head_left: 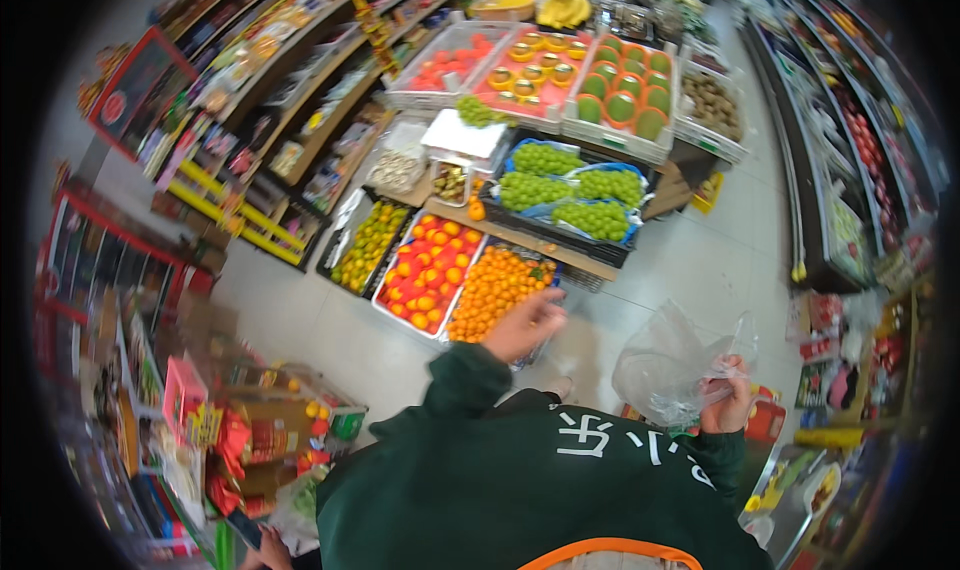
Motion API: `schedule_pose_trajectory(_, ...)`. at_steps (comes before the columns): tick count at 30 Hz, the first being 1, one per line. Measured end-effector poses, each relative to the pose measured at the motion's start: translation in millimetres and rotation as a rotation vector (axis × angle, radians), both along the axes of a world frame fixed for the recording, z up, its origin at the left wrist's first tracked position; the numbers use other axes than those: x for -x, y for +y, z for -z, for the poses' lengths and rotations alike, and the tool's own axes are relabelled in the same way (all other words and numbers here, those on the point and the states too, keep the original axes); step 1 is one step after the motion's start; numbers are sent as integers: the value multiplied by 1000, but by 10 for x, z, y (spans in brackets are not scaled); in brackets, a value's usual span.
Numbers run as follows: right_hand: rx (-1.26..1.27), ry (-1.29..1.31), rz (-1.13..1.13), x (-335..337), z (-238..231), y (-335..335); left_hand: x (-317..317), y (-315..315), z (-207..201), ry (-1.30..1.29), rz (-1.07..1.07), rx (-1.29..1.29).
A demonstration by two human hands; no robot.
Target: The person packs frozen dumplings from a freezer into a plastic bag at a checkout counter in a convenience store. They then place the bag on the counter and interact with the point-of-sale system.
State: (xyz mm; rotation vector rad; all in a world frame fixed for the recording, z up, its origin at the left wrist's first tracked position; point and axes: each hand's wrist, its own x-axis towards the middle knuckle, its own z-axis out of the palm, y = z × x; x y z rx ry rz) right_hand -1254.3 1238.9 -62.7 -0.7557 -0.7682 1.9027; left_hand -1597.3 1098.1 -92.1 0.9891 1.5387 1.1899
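My right hand [728, 395] is closed on the rim of a clear plastic bag [660, 365], which hangs puffed out on its left side. My left hand [525, 327] is held out in front of me, somewhat blurred, with its fingers loosely bent and apart; nothing shows in it. In the picture it overlaps the near edge of a tray of small mandarins [495, 285], though I cannot tell whether it touches any. Beside that tray stands a white-rimmed crate of larger oranges with red wrappings [425, 270], then a black crate of green-yellow citrus [368, 250].
Behind these, a black crate holds green grapes [575, 190]. Farther back are boxes of mangoes [625, 85] and a crate of reddish fruit [450, 65]. Shelves line the left, and a produce cooler [810, 170] the right. Another person's hand [272, 548] shows at lower left with a dark phone.
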Motion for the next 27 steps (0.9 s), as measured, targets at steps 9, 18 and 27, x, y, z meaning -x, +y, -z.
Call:
schedule_pose_trajectory(9,10,-38,265,-260,-314,174,-1122,1612,646,-487,280,251)
schedule_pose_trajectory(18,71,-11,460,-604,-86,701,-1784,2822,1076,-759,623,508)
schedule_pose_trajectory(27,91,170,739,-1098,39,1655,-2251,4252,1014,-961,718,718)
